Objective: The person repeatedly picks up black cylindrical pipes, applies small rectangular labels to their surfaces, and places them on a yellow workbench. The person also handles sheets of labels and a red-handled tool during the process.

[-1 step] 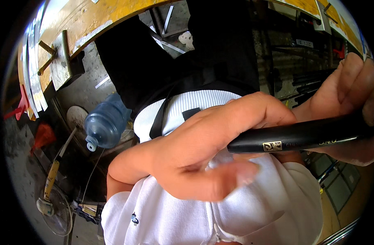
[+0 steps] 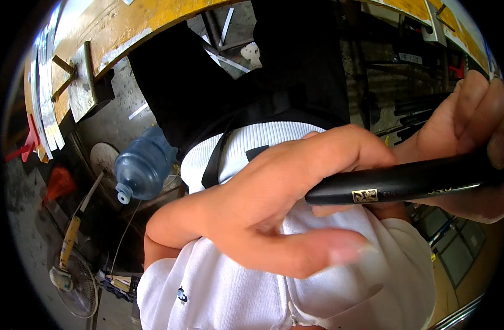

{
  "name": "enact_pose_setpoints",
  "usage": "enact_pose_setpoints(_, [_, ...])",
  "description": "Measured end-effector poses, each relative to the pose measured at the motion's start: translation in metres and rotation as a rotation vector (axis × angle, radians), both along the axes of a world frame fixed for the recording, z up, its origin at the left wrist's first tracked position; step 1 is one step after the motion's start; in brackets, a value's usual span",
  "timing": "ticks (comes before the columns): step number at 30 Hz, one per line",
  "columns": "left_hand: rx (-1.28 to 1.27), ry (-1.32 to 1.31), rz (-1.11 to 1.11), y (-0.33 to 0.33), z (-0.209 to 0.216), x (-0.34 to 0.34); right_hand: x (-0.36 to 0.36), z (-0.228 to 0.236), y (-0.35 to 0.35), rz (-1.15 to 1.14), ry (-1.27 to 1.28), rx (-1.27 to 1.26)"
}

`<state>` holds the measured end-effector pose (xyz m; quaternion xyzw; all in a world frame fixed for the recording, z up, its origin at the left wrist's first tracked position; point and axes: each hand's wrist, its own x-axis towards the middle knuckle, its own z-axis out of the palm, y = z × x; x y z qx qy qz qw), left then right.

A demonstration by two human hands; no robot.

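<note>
A glossy black rod (image 2: 406,186) with a small gold emblem and gold lettering lies across the right half of the view, its rounded end to the left. My left hand (image 2: 285,209) has its fingers curled over and behind that end. The left thumb is stretched out below the rod, off its surface, with a blurred tip. Near the right rim my right hand (image 2: 475,118) is closed round the rod's other part, fingers bent above and palm below. The far end of the rod is lost in the dark rim.
A yellow worn workbench (image 2: 147,19) crosses the top, with a metal clamp (image 2: 82,80) at its left. On the left are a blue water bottle (image 2: 144,165), a fan (image 2: 75,286) and a red object (image 2: 59,184). Black rods (image 2: 417,118) lie at the right.
My left thumb has slid to the right, further along below the rod. The rod has shifted very slightly left. My right hand looks nearly still.
</note>
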<state>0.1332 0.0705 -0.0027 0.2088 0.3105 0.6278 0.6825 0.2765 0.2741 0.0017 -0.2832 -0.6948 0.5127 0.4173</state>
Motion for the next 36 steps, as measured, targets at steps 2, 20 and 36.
enact_pose_setpoints(2, [0.060,0.192,-0.099,0.007,-0.008,-0.009,-0.012,-0.002,-0.012,-0.016,-0.002,0.004])
enact_pose_setpoints(20, [-0.064,0.370,0.377,-0.001,-0.033,-0.010,-0.022,0.000,-0.015,-0.064,0.015,0.044])
enact_pose_setpoints(36, [-0.036,0.450,0.864,-0.097,-0.012,-0.070,0.022,0.011,0.052,0.115,0.282,-0.228])
